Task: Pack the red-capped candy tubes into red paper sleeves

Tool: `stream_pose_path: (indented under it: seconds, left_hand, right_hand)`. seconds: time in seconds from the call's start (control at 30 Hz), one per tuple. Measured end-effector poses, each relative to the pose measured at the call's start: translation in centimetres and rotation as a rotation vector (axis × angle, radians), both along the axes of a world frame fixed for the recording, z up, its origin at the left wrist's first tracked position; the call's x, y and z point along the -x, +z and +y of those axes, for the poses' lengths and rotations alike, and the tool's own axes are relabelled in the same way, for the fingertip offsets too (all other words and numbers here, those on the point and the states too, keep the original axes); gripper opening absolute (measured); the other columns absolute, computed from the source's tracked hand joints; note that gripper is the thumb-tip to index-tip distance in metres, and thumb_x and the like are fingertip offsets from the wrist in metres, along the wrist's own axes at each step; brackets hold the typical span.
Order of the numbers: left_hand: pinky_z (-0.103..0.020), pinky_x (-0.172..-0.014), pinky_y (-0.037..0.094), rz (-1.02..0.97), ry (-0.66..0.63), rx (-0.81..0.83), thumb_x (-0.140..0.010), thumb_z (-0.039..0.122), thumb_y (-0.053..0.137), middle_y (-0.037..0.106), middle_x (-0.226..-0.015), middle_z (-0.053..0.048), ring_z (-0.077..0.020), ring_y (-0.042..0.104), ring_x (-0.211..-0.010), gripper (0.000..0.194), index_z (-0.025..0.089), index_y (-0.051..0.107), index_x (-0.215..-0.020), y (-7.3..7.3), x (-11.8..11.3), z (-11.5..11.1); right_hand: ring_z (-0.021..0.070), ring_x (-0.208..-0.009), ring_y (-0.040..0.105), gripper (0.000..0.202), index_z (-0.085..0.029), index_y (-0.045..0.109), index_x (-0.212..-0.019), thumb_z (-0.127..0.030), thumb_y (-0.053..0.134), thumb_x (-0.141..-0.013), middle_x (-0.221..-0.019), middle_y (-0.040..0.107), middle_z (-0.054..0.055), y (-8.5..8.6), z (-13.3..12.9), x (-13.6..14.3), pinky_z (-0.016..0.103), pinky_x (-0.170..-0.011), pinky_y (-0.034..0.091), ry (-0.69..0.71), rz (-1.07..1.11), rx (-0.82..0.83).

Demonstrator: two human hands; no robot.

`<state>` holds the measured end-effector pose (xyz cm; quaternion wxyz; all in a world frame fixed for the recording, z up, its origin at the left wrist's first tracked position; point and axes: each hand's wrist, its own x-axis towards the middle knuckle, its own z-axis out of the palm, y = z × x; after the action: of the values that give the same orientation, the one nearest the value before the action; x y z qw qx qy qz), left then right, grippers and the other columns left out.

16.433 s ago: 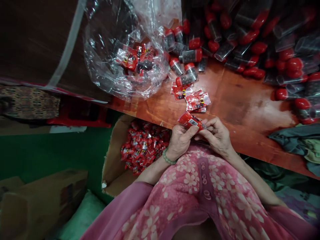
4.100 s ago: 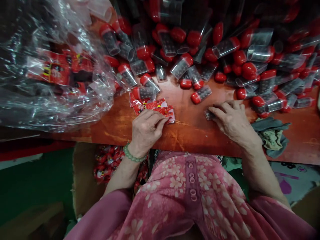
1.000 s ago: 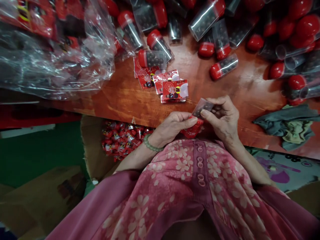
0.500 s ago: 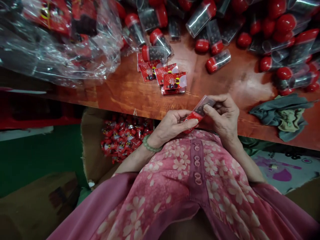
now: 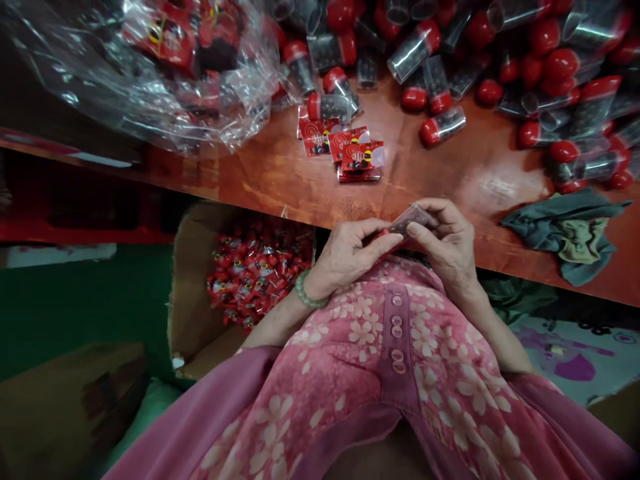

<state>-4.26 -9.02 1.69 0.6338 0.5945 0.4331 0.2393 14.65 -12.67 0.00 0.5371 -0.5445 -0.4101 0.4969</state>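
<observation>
Pinching a red piece [image 5: 384, 233] between thumb and fingers, the left hand [image 5: 353, 257] meets the right hand [image 5: 445, 237], closed on a clear sleeve [image 5: 415, 217] by the near edge of the counter [image 5: 280, 173]. I judge this item unfinished. Lower, to the left, I see a cardboard box [image 5: 193, 287] piled with red bundles [image 5: 260, 273], probably done. Farther off, I take the small stack of flat red packets [image 5: 357, 153] and many red-capped tubes [image 5: 445, 125] as left over.

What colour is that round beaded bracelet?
The bracelet is pale green, clearest in the head view.
</observation>
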Motion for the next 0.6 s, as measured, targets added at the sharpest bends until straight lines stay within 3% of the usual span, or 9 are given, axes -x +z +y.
stream_pose_path:
  seconds: [0.1, 0.2, 0.3, 0.4, 0.5, 0.6]
  left_hand:
    - [-0.032, -0.099, 0.054, -0.132, 0.241, -0.017, -0.079, 0.053, 0.081, 0.077, -0.117, -0.009, -0.0211, 0.072, -0.105, 0.056, 0.017, 0.071, -0.120, -0.6, 0.7, -0.1]
    - [-0.037, -0.105, 0.055, -0.392, 0.377, 0.130, -0.070, 0.055, 0.088, 0.072, -0.130, -0.011, -0.0243, 0.071, -0.116, 0.069, 0.021, 0.066, -0.126, -1.3, 1.1, -0.2]
    - [-0.039, -0.106, 0.056, -0.549, 0.360, 0.271, -0.065, 0.053, 0.092, 0.076, -0.122, -0.009, -0.0243, 0.074, -0.113, 0.062, 0.022, 0.071, -0.115, -1.2, 0.6, -0.1]
    - [-0.038, -0.106, 0.057, -0.538, 0.413, 0.265, -0.068, 0.053, 0.091, 0.080, -0.106, -0.007, -0.0241, 0.075, -0.109, 0.046, 0.020, 0.077, -0.097, -0.5, -0.5, 0.3]
    - [-0.039, -0.101, 0.059, -0.517, 0.483, 0.287, -0.073, 0.053, 0.087, 0.082, -0.098, -0.008, -0.0260, 0.076, -0.106, 0.039, 0.018, 0.080, -0.088, -0.1, -1.3, 0.9]
    - [-0.041, -0.098, 0.061, -0.534, 0.508, 0.346, -0.068, 0.055, 0.089, 0.082, -0.095, -0.009, -0.0283, 0.077, -0.103, 0.043, 0.016, 0.080, -0.084, -0.2, -1.5, 1.4]
  right_hand:
    - [0.0089, -0.055, 0.068, 0.038, -0.027, 0.061, -0.098, -0.045, 0.087, -0.077, -0.076, 0.071, -0.007, 0.4, 0.6, 0.1, 0.018, -0.051, 0.057, -0.078, 0.174, 0.035]
    - [0.0115, -0.054, 0.071, 0.048, -0.027, 0.051, -0.095, -0.048, 0.089, -0.073, -0.073, 0.071, -0.008, 1.0, 1.4, 0.7, 0.021, -0.055, 0.062, -0.071, 0.267, 0.053]
    - [0.0131, -0.061, 0.075, 0.051, -0.027, 0.048, -0.096, -0.048, 0.088, -0.074, -0.080, 0.074, -0.007, 1.3, 1.9, 1.9, 0.026, -0.065, 0.066, -0.028, 0.371, 0.081]
    - [0.0120, -0.067, 0.076, 0.046, -0.028, 0.050, -0.099, -0.044, 0.087, -0.077, -0.087, 0.076, -0.007, 1.3, 2.0, 3.0, 0.027, -0.071, 0.067, 0.026, 0.438, 0.092]
    - [0.0116, -0.073, 0.076, 0.039, -0.026, 0.057, -0.102, -0.046, 0.083, -0.081, -0.091, 0.076, -0.004, 1.3, 1.9, 3.1, 0.026, -0.076, 0.066, 0.142, 0.388, 0.137]
    - [0.0122, -0.076, 0.074, 0.038, -0.022, 0.064, -0.103, -0.052, 0.078, -0.085, -0.095, 0.076, 0.000, 1.4, 1.9, 2.5, 0.027, -0.077, 0.065, 0.255, 0.262, 0.165]
